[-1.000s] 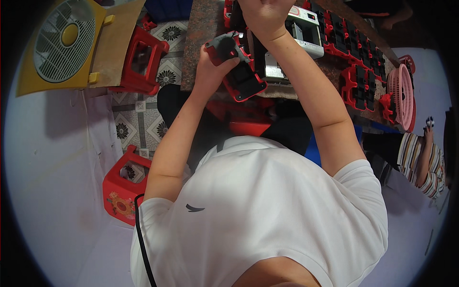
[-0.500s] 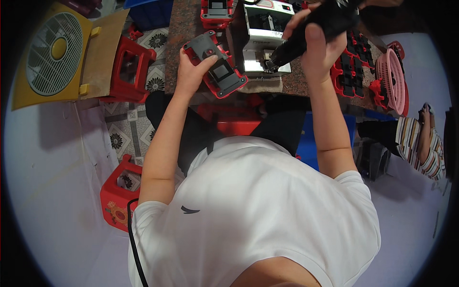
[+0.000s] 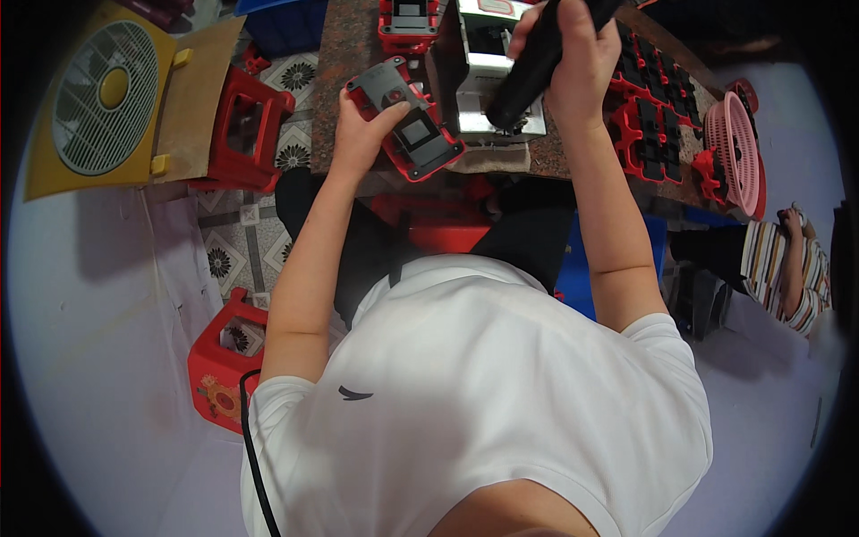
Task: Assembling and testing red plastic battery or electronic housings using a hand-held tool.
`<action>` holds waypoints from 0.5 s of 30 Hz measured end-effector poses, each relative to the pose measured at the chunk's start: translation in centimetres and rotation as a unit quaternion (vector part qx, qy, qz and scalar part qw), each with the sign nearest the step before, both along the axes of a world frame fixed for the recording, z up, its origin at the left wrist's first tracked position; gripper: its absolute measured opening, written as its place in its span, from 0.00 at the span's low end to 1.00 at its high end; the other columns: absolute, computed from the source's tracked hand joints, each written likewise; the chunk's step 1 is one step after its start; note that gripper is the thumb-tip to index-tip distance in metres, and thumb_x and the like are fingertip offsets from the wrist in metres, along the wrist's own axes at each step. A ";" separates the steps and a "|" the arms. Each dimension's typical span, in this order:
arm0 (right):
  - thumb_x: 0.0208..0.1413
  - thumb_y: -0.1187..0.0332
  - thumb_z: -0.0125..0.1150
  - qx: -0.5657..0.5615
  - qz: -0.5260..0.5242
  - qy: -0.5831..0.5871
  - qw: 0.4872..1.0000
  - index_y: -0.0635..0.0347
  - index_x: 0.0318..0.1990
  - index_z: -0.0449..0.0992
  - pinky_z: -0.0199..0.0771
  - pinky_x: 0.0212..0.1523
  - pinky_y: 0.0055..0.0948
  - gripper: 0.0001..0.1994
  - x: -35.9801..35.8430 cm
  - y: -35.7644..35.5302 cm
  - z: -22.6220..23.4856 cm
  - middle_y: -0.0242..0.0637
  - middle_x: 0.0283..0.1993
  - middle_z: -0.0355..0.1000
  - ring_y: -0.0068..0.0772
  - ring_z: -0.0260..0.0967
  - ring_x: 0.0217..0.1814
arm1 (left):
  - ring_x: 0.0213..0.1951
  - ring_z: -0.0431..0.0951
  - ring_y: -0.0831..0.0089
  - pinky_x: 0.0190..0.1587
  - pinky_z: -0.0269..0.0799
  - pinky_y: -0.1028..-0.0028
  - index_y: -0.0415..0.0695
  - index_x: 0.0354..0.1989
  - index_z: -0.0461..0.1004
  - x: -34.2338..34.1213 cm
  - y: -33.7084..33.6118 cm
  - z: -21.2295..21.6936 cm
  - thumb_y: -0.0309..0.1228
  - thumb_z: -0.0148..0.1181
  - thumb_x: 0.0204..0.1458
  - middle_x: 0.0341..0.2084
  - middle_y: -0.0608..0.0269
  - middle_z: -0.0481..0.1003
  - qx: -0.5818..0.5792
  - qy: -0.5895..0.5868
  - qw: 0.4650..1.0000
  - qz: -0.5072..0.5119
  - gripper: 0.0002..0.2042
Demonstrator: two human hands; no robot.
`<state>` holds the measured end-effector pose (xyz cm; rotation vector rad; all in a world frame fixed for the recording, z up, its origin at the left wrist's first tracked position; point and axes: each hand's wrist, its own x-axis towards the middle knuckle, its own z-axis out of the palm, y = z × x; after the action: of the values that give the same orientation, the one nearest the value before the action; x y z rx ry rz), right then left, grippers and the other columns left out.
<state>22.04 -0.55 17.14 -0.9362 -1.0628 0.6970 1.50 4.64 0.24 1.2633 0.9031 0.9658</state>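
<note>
Basket [image 3: 723, 148]: contents unclear; left grip [image 3: 360, 139] closed round red-grey casing [image 3: 417, 134], right grip [image 3: 578, 82] round black tool [image 3: 530, 76]

You're wearing this head cam, left of the pair, and it's looking steeply down your front. Your white shirt [image 3: 501, 385] is sitting closest, filling the lower middle. Your left hand [image 3: 362, 134] and right hand [image 3: 577, 76] are showing farther out, up top, with the table [image 3: 347, 45] running off the upper edge. Fisheye lens is bending straight edges toward a dark rim and catching the fan [image 3: 112, 89] at far left and another person [image 3: 765, 268] at far right.
</note>
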 end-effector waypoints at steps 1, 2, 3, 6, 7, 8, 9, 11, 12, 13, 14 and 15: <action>0.57 0.53 0.61 0.066 0.004 0.008 0.998 0.61 0.38 0.68 0.71 0.21 0.26 0.18 -0.8 0.7 0.5 0.36 0.24 0.71 0.25 0.69 0.20 | 0.47 0.74 0.69 0.52 0.69 0.70 0.37 0.52 0.59 0.1 0.1 -0.2 0.33 0.71 0.42 0.44 0.56 0.72 0.000 0.002 1.000 0.004 0.32; 0.57 0.54 0.61 0.132 0.006 0.016 0.991 0.60 0.36 0.68 0.71 0.21 0.26 0.17 -1.9 1.3 1.0 0.36 0.24 0.71 0.25 0.69 0.20 | 0.48 0.73 0.69 0.52 0.69 0.70 0.37 0.53 0.59 0.2 0.2 -0.3 0.33 0.71 0.42 0.45 0.55 0.72 -0.004 -0.011 1.000 -0.002 0.32; 0.58 0.56 0.60 0.180 -0.009 -0.006 0.984 0.60 0.34 0.68 0.71 0.21 0.25 0.16 -3.3 2.0 1.6 0.35 0.24 0.71 0.24 0.68 0.20 | 0.48 0.73 0.69 0.53 0.68 0.70 0.37 0.53 0.59 0.3 0.1 -0.4 0.33 0.71 0.41 0.45 0.55 0.72 -0.007 -0.023 1.000 -0.007 0.33; 0.60 0.58 0.57 0.260 0.003 0.011 0.965 0.61 0.33 0.68 0.71 0.21 0.24 0.14 -7.1 4.8 1.1 0.36 0.24 0.71 0.24 0.68 0.20 | 0.46 0.74 0.71 0.51 0.70 0.71 0.36 0.53 0.58 0.4 0.0 -0.1 0.32 0.71 0.41 0.43 0.56 0.73 0.006 -0.018 1.000 0.002 0.33; 0.59 0.59 0.59 0.279 0.010 -0.038 0.960 0.60 0.33 0.68 0.70 0.21 0.23 0.14 -7.5 5.6 0.9 0.35 0.23 0.70 0.23 0.67 0.19 | 0.45 0.74 0.71 0.50 0.70 0.72 0.35 0.53 0.58 0.5 -0.1 0.1 0.32 0.71 0.41 0.43 0.56 0.73 0.007 -0.019 1.000 -0.006 0.33; 0.59 0.59 0.60 0.284 0.006 -0.017 0.959 0.60 0.34 0.67 0.69 0.20 0.23 0.14 -8.3 6.2 0.5 0.34 0.23 0.70 0.22 0.67 0.19 | 0.44 0.75 0.72 0.49 0.71 0.73 0.34 0.53 0.57 0.6 -0.1 0.3 0.31 0.71 0.41 0.42 0.57 0.73 0.000 -0.023 1.000 0.004 0.33; 0.58 0.59 0.61 0.288 0.002 0.003 0.958 0.60 0.34 0.67 0.68 0.20 0.22 0.14 -9.1 6.8 0.2 0.33 0.23 0.69 0.21 0.66 0.19 | 0.44 0.75 0.72 0.49 0.71 0.73 0.34 0.53 0.57 0.6 -0.2 0.4 0.31 0.71 0.41 0.42 0.57 0.73 0.000 -0.022 1.000 0.007 0.33; 0.58 0.59 0.61 0.266 0.036 -0.029 0.963 0.60 0.36 0.65 0.67 0.21 0.22 0.15 -9.4 7.7 -0.3 0.32 0.22 0.68 0.19 0.65 0.20 | 0.44 0.75 0.72 0.49 0.71 0.72 0.34 0.53 0.57 0.5 -0.2 1.3 0.32 0.71 0.41 0.42 0.56 0.73 -0.029 -0.024 0.999 -0.011 0.34; 0.58 0.59 0.62 0.259 0.036 -0.037 0.964 0.60 0.37 0.65 0.67 0.21 0.21 0.15 -9.6 7.8 -0.6 0.31 0.22 0.68 0.19 0.65 0.20 | 0.45 0.75 0.72 0.50 0.70 0.72 0.35 0.53 0.57 0.4 -0.1 0.6 0.33 0.71 0.40 0.43 0.56 0.73 -0.031 -0.027 0.999 -0.013 0.35; 0.58 0.59 0.62 0.253 0.036 -0.046 0.966 0.60 0.37 0.64 0.67 0.21 0.21 0.15 -9.9 7.9 -0.6 0.30 0.22 0.67 0.19 0.65 0.20 | 0.45 0.75 0.72 0.50 0.70 0.72 0.35 0.53 0.57 0.5 -0.1 0.5 0.33 0.71 0.40 0.43 0.56 0.73 -0.031 -0.028 0.999 -0.010 0.35; 0.58 0.59 0.62 0.253 0.038 -0.047 0.966 0.60 0.37 0.64 0.67 0.21 0.21 0.15 -10.1 8.1 -0.7 0.30 0.22 0.67 0.19 0.65 0.20 | 0.45 0.75 0.71 0.50 0.70 0.71 0.35 0.54 0.56 0.5 -0.1 0.4 0.33 0.71 0.40 0.43 0.56 0.74 -0.027 -0.022 0.999 -0.008 0.35; 0.58 0.60 0.62 0.259 0.032 -0.036 0.965 0.60 0.37 0.64 0.66 0.21 0.21 0.15 -10.3 8.4 -0.9 0.30 0.22 0.67 0.19 0.64 0.20 | 0.46 0.75 0.71 0.51 0.70 0.71 0.35 0.54 0.56 0.5 -0.1 0.3 0.34 0.71 0.39 0.43 0.56 0.74 -0.023 -0.016 1.000 -0.007 0.36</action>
<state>11.71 7.80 16.23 -0.4779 -1.2655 0.4047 2.00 4.56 0.58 1.2104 0.8850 0.9465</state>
